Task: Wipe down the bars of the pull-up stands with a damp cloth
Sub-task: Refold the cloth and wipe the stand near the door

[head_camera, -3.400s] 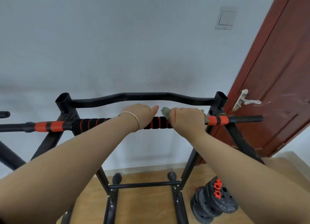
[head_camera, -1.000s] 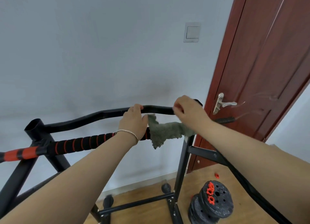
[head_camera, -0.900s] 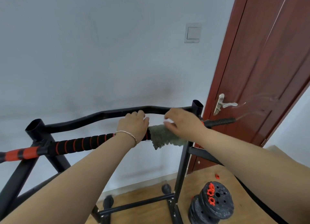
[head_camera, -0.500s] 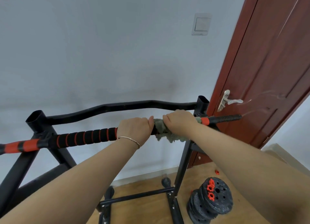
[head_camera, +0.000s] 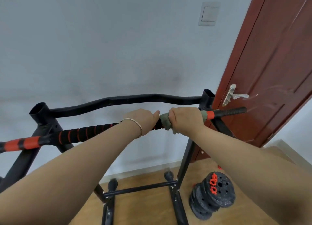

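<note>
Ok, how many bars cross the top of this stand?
2: the curved black bar at the back, and the padded bar in front, gripped by the left hand and, through the cloth, the right hand. More may sit off-frame.

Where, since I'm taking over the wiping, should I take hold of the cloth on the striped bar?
Take the cloth at its middle, where it wraps the foam-padded bar, coming from above with fingers curled over the top, as the right hand does. It lies round the bar with a loose end hanging below, so an overhand grip round cloth and bar together should keep it wrapped.
</note>
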Motion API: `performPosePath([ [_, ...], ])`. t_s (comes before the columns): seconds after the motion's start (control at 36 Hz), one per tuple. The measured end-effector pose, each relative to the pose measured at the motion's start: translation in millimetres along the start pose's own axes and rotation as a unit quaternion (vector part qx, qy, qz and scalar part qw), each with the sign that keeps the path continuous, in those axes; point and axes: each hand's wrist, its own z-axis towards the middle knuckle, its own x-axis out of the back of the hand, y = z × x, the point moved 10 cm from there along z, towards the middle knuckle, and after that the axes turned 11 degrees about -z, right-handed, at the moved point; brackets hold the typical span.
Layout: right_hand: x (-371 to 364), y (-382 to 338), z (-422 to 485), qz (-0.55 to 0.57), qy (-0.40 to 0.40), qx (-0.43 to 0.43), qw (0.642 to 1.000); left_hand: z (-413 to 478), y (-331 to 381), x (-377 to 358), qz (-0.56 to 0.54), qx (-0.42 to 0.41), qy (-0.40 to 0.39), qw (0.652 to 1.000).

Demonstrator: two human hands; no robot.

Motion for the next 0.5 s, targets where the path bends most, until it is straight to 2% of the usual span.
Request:
performPosePath([
  [0.06, -14.6, 0.4, 10.7, 0.016, -0.095, 0.023, 0.995, -4.5, 1.7, 4.7, 0.028, -0.005, 0.024, 0.999],
  [0.14, -33.1, 2.4, 26.5, 0.098, -0.256, 0.024, 0.961, -15.0, 12.3, 3.5, 0.121, -0.044, 0.084, 0.988],
  [0.19, -39.8, 5.5, 29.0, 0.147, -0.285, -0.005, 0.947, -20.9, 10.9, 8.0, 0.117, -0.039, 0.120, 0.985],
  [0.25, -34.6, 8.9, 23.5, 0.110, -0.251, -0.016, 0.962, -19.0, 3.9, 9.6, 0.094, -0.018, 0.125, 0.987],
  [0.31, -22.0, 8.3, 14.8, 0.038, -0.138, -0.031, 0.989, -8.9, 3.3, 8.9, 0.037, -0.033, 0.107, 0.993],
  [0.39, -12.3, 6.7, -4.1, 0.037, -0.040, -0.080, 0.995, 3.2, 2.3, 5.8, -0.029, -0.026, 0.001, 0.999],
  [0.47, -5.8, 6.2, -4.8, 0.033, 0.005, -0.075, 0.997, 9.7, -1.4, -1.2, -0.043, 0.000, -0.052, 0.998],
  [0.5, -6.2, 5.7, -3.7, 0.016, -0.015, -0.068, 0.997, 8.9, -1.7, -2.1, -0.018, 0.006, -0.049, 0.999],
])
